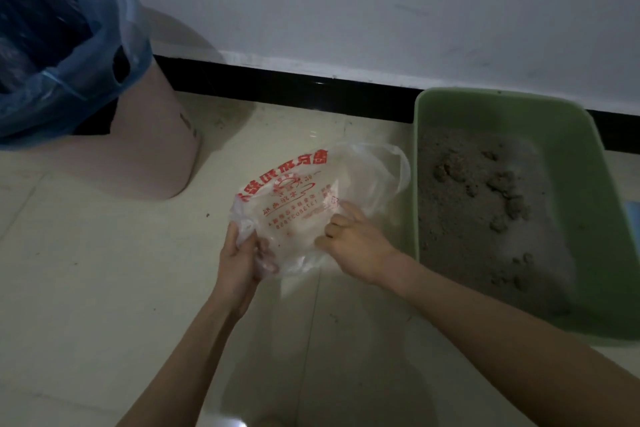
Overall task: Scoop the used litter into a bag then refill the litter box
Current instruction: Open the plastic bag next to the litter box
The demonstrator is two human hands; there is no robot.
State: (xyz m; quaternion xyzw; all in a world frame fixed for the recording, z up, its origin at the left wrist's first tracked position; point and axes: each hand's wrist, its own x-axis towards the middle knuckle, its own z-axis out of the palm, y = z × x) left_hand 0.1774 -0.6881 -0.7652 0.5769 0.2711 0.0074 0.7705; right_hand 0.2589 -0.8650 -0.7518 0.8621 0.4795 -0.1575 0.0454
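Observation:
A clear plastic bag (pixel 298 204) with red printed characters is held just above the tiled floor in the middle of the view. My left hand (pixel 239 253) grips its left edge, with the film bunched between thumb and fingers. My right hand (pixel 353 239) pinches the bag's right side with curled fingers. To the right stands a green litter box (pixel 585 163) against the wall, holding grey-brown litter (pixel 485 218) with several darker clumps. No scoop is in view.
A pink waste bin (pixel 145 149) lined with a blue plastic bag (pixel 62 55) stands at the left by the wall. A black skirting board (pixel 277 83) runs along the white wall. Pale floor tiles lie between bin and box.

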